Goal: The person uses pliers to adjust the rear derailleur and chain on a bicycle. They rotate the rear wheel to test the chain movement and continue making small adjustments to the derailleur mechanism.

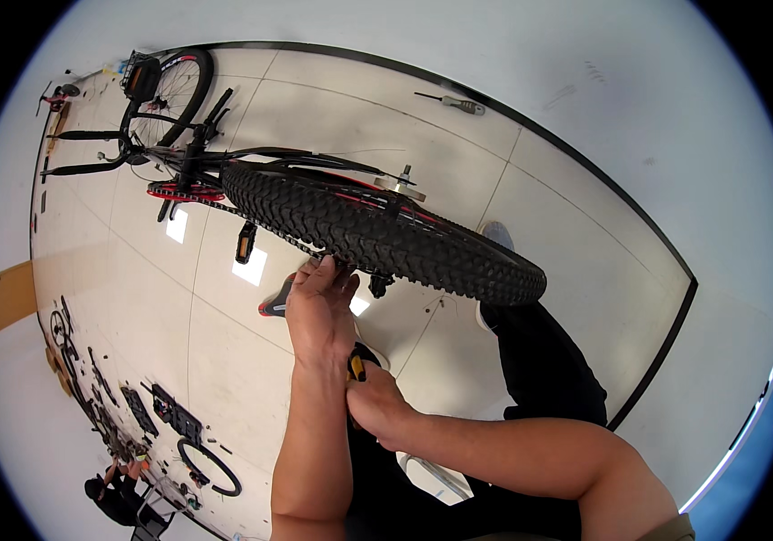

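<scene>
A bicycle's knobbly black tyre stretches across the middle of the view, close in front of me. My left hand reaches up to the near side of this wheel, its fingers bent beside the chain. The tyre's edge and the hand itself hide what the fingertips hold. Lower and to the right, my right hand is closed around a tool with a yellow-and-black handle, near my left wrist. Most of that tool is hidden. A red chainring and a pedal show to the left.
The bicycle's other wheel lies farther off at upper left. A grey-handled tool rests on the floor by the wall. At lower left are a loose wheel, open tool cases, scattered parts and another person.
</scene>
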Available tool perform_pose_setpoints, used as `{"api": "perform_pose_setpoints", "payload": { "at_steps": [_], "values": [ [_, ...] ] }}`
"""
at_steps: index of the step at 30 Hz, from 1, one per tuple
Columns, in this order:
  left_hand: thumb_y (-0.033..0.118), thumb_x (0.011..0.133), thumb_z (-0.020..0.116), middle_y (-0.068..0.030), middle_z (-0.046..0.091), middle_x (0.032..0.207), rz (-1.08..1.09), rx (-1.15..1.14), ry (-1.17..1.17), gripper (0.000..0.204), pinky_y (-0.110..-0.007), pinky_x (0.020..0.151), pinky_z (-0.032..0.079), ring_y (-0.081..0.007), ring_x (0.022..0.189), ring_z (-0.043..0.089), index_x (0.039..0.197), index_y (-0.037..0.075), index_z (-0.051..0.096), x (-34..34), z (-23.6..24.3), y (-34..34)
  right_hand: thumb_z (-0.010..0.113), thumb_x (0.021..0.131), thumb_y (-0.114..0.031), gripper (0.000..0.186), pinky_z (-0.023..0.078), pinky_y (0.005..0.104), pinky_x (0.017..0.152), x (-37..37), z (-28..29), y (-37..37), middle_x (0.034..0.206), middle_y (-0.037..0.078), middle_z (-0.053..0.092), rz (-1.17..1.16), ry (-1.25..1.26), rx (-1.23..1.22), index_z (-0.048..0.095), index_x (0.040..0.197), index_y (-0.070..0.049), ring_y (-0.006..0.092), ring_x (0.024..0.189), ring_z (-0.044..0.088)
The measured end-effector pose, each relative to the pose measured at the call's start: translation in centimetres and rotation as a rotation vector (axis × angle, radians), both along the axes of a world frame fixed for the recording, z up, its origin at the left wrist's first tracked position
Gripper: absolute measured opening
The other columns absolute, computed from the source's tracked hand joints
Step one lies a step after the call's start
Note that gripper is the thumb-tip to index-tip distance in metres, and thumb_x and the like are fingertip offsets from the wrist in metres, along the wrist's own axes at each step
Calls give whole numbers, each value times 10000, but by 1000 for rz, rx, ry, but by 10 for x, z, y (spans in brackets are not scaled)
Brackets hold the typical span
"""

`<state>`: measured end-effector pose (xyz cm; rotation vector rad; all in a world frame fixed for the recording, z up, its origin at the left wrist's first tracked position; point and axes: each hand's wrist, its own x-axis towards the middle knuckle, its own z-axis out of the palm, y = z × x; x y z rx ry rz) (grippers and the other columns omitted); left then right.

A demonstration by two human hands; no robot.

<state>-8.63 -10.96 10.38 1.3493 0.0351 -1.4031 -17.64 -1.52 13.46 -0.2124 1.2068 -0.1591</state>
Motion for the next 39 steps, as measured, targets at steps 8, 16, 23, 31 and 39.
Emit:
{"api": "perform_pose_setpoints", "payload": {
  "at_steps": [8,16,23,31,39],
  "values": [
    [103,1071,523,-77,679,1136,113,8,-11,110,-468,1021,479,-245,1070,641,1168,68,564,8,-14,3,535,951,-80,98,375,357,546,1,-3,5,789,60,541,7,7,3,527,1030,-23,158,611,476],
    [53,1024,526,-76,649,1155,-21,143,8,167,-497,1069,484,-255,1133,609,1184,67,570,-7,-1,-4,518,978,-113,97,368,357,528,-1,3,0,777,59,538,23,8,11,525,1026,-29,161,591,471],
    [-40,985,578,-90,659,1132,-48,131,3,169,-474,1049,510,-249,1103,632,1101,82,567,-3,-14,1,539,1006,-180,130,359,353,523,1,-2,4,762,45,522,28,4,12,506,980,-57,155,576,463],
    [-49,1002,573,-84,687,1093,96,37,-6,149,-465,1043,515,-251,1062,658,1068,85,564,1,-26,4,516,943,-102,241,457,402,896,0,0,0,1039,139,642,39,8,79,588,1125,39,238,973,570],
    [-14,1010,544,-101,665,1186,-66,165,20,231,-512,1063,497,-270,1142,631,1224,62,584,-3,-21,2,544,1006,-158,107,349,351,540,1,-3,4,777,40,524,18,3,13,507,976,-62,149,598,453]
  ]
}}
